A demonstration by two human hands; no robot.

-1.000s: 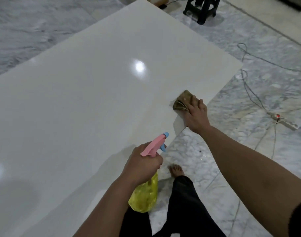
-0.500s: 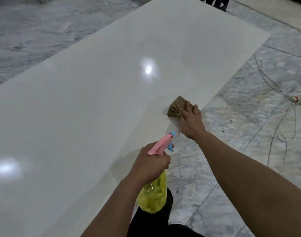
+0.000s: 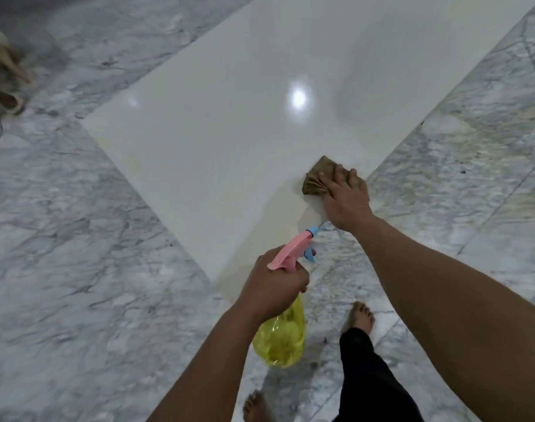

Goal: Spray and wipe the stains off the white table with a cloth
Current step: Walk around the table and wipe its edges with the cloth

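Observation:
A glossy white table (image 3: 229, 132) runs from the top right down to a corner near my hands. My right hand (image 3: 346, 199) presses a folded brown cloth (image 3: 316, 176) flat on the table close to its right edge. My left hand (image 3: 275, 283) grips a spray bottle (image 3: 283, 333) with a yellow body and a pink and blue trigger head. The bottle hangs over the floor just off the table's near corner, its nozzle pointing toward the cloth. Faint yellowish marks show near the table's left edge.
Grey marble floor (image 3: 77, 269) surrounds the table on both sides. My bare feet and a black trouser leg (image 3: 369, 370) are below the near corner. A blurred tan object (image 3: 4, 74) lies at the far left. Thin cables cross the floor at the upper right.
The view has swung left, so the table's near corner and left edge now show. My right hand with the cloth slid nearer along the right edge. The bottle stays gripped.

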